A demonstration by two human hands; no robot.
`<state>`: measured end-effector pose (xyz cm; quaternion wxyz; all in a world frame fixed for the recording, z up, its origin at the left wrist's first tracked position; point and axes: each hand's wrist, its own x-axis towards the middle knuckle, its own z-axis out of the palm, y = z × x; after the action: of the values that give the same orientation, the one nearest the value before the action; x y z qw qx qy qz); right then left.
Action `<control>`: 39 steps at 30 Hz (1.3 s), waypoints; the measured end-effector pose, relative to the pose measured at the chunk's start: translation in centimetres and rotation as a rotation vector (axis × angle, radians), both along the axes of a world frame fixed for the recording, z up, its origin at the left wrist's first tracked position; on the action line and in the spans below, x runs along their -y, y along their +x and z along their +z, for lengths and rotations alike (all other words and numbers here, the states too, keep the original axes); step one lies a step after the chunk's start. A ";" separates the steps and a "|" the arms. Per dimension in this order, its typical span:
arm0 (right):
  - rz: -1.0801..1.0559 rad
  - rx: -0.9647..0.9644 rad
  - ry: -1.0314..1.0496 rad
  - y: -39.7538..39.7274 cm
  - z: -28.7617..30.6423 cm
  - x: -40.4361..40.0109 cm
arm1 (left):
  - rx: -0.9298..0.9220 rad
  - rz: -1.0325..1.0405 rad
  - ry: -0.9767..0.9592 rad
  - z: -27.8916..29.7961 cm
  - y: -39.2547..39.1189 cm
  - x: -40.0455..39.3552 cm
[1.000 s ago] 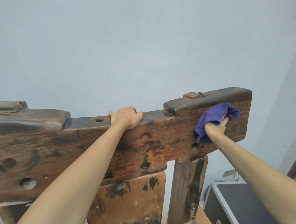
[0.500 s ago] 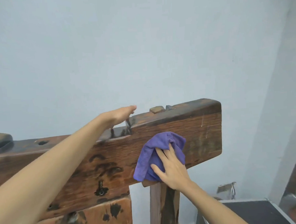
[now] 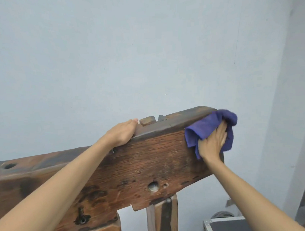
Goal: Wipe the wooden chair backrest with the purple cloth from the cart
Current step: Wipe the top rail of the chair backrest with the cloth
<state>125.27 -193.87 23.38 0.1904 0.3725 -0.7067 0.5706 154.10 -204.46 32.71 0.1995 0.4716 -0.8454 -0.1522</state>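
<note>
A dark, metal-edged case (image 3: 224, 226) sits low at the right, below the weathered brown wooden chair backrest (image 3: 141, 161). The left hand (image 3: 121, 134) lies flat on its top edge, fingers straight and together. At the far right end the right hand (image 3: 213, 142) presses the crumpled purple cloth (image 3: 207, 126) flat-fingered against the wood, before a pale blue wall (image 3: 127, 54).

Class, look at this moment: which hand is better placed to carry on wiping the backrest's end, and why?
Right. The right hand presses the purple cloth flat against the wooden backrest at its end. The left hand rests on the top edge, holding nothing.

Wooden backrest (image 3: 150, 161): purple cloth (image 3: 207, 128) pressed at right end.
</note>
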 end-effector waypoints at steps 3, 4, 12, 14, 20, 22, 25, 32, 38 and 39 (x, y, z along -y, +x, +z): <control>-0.049 -0.237 0.020 0.1 7.6 1.1 | -0.048 -0.003 0.049 0.2 0.1 0.2; -0.055 -0.353 0.207 0.2 10.1 1.5 | -0.076 -0.005 0.071 0.2 0.1 0.1; 0.265 -0.483 1.004 8.3 13.3 5.5 | -0.462 0.131 0.225 0.1 1.0 -0.3; 0.236 -0.552 0.902 9.9 11.8 4.9 | -0.441 0.137 0.216 0.2 1.0 -0.4; 0.352 -0.748 0.458 8.8 6.5 -0.2 | -0.346 0.091 0.160 0.1 1.1 0.0; 0.239 -0.746 0.379 5.7 6.0 -1.2 | -0.334 0.078 0.161 0.0 1.1 0.0; 0.046 -0.629 0.313 2.1 7.3 -0.6 | -0.334 0.066 0.150 -0.2 1.2 -0.2; 0.011 -0.215 0.831 -0.2 13.7 2.2 | -0.301 0.090 0.120 -0.5 0.9 0.8; 0.055 -0.592 0.460 8.9 7.8 1.9 | -0.153 0.046 0.032 -0.6 0.4 1.6; 0.100 -0.636 0.351 9.7 6.0 1.3 | -0.152 0.042 0.028 -0.8 0.5 1.8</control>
<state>134.95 -195.17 29.42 0.3058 0.5923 -0.6802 0.3049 154.64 -206.26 31.93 0.2598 0.4792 -0.8153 -0.1953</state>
